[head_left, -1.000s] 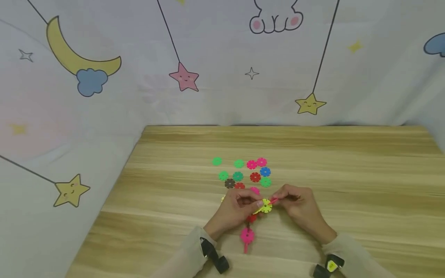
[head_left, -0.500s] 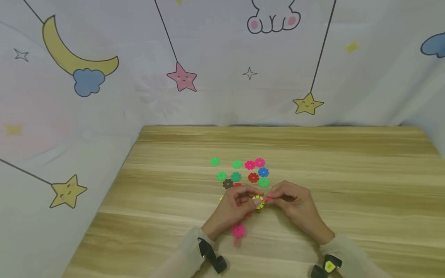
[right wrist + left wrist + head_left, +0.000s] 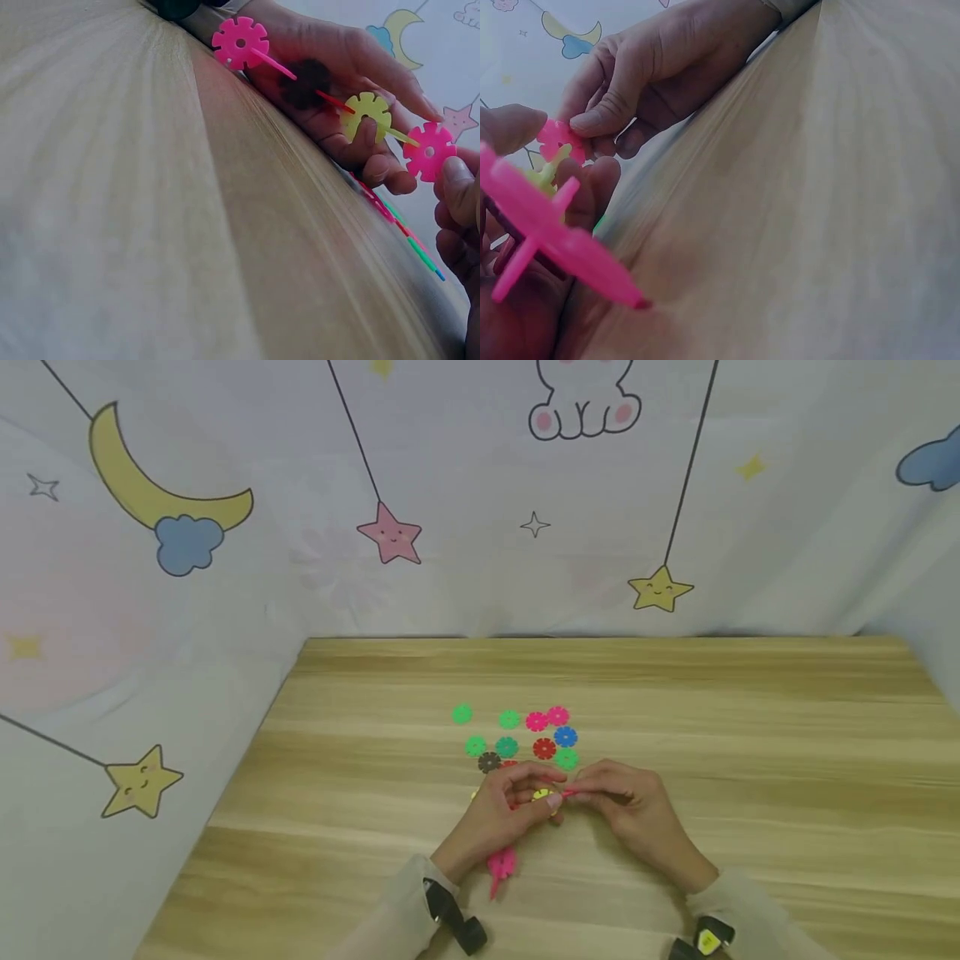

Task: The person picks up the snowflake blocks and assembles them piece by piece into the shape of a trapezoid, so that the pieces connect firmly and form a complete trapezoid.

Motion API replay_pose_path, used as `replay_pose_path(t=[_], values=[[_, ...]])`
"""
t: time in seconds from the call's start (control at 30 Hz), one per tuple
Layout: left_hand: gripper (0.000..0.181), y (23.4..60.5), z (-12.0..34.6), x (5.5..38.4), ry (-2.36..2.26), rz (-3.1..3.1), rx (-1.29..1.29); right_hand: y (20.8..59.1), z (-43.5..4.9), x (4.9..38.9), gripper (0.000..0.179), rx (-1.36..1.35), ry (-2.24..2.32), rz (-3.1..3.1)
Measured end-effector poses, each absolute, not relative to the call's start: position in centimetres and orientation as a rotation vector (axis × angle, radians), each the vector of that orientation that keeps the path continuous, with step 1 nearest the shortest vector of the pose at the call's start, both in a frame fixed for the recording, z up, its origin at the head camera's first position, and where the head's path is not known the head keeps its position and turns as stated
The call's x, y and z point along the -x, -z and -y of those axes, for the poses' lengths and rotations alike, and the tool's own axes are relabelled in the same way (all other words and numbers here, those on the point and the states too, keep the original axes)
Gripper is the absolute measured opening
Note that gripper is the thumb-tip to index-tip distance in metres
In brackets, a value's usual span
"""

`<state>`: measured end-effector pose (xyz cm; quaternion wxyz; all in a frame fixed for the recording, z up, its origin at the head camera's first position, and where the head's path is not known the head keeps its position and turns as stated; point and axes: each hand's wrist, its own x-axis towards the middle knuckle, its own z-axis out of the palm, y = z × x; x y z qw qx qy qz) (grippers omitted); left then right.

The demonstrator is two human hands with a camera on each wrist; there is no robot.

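Note:
A chain of slotted plastic discs, pushed together edge to edge, runs through my left hand (image 3: pixel 498 814). In the right wrist view it shows a pink disc (image 3: pixel 240 43) at its near end, then a black disc (image 3: pixel 305 84), a red edge-on piece and a yellow disc (image 3: pixel 367 118). My left hand grips the yellow part, the thumb and fingers curled about it. At the far end, my right hand (image 3: pixel 637 810) pinches another pink disc (image 3: pixel 430 152) between thumb and finger; this disc meets a yellow edge-on piece. Left fingers partly hide the middle of the chain.
Several loose discs lie flat beyond my hands on the wooden table (image 3: pixel 337 760), among them a blue disc (image 3: pixel 566 737), a dark brown disc (image 3: pixel 489 762) and a green disc (image 3: pixel 462 714). A printed curtain (image 3: pixel 465 585) stands behind the table.
Both hands have shifted slightly left with the chain. Its lower pink end has swung left, and the yellow disc has turned and slipped partly behind the left thumb.

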<state>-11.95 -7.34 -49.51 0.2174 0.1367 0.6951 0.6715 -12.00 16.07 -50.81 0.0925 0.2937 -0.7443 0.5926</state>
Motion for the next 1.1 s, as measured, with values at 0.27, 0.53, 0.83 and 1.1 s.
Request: replay_pose_path(t=[0.27, 0.53, 0.83, 1.1], values=[[0.038, 49.8, 7.5, 11.8, -1.887, -1.894, -0.413, 51.3, -16.1, 12.0, 0.023, -0.671, -1.619, 2.236], [0.044, 49.7, 8.0, 11.9, -1.892, -1.941, -0.475, 51.0, -14.6, 13.9, 0.019, -0.426, -1.279, 2.432], [0.045, 50.2, 8.0, 11.8, -1.922, -1.923, -0.583, 50.8, -13.6, 14.4, 0.042, -0.487, -1.115, 2.539], [0.047, 49.8, 7.9, 11.8, -1.892, -1.934, -0.554, 50.6, -13.7, 14.4, 0.039, -0.471, -1.185, 2.584]])
